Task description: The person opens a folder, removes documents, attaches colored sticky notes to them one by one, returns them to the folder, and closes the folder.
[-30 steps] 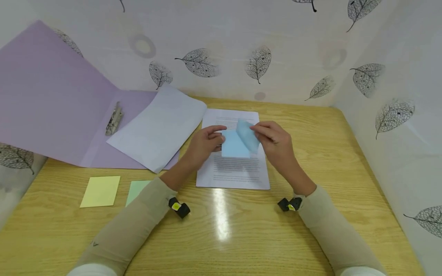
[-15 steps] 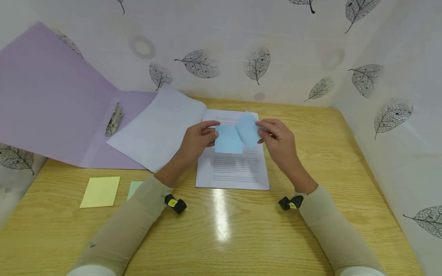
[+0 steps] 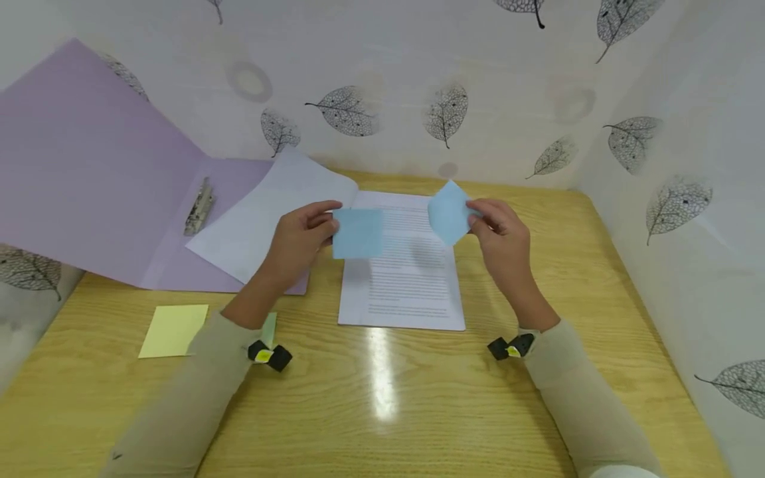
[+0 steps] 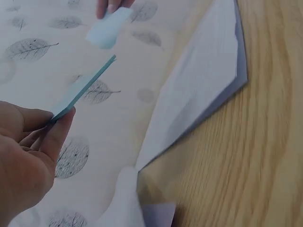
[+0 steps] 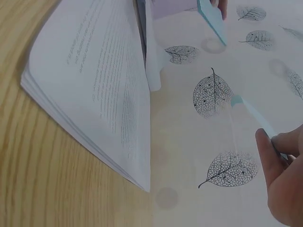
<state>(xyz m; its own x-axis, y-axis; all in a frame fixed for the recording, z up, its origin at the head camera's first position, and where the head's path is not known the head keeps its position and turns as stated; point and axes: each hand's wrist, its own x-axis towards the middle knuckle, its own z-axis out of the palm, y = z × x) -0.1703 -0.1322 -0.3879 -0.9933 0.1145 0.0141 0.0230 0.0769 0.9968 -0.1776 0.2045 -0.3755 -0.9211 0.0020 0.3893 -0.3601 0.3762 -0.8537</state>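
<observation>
Between thumb and fingers, my left hand (image 3: 299,238) grips a light blue sticky note pad (image 3: 358,234) by its left edge. The left wrist view shows the pad's (image 4: 85,90) thickness edge-on. Off to the right, my right hand (image 3: 505,240) pinches a single blue sticky note (image 3: 447,214) that is slightly bowed, one corner pointing up. A gap separates note and pad. Both are held above a stack of printed pages (image 3: 412,285), whose layered edge shows in the right wrist view. The pad covers part of the stack's left side.
An open purple folder (image 3: 101,166) with a metal clip (image 3: 200,207) stands at the left, its cover raised against the leaf-patterned wall. Turned white sheets (image 3: 245,226) lie over it. A yellow pad (image 3: 172,330) and a green pad (image 3: 270,328), mostly behind the left sleeve, lie in front.
The blue note has come away from the pad. My left hand has moved left with the pad, and my right hand slightly right and up with the note.
</observation>
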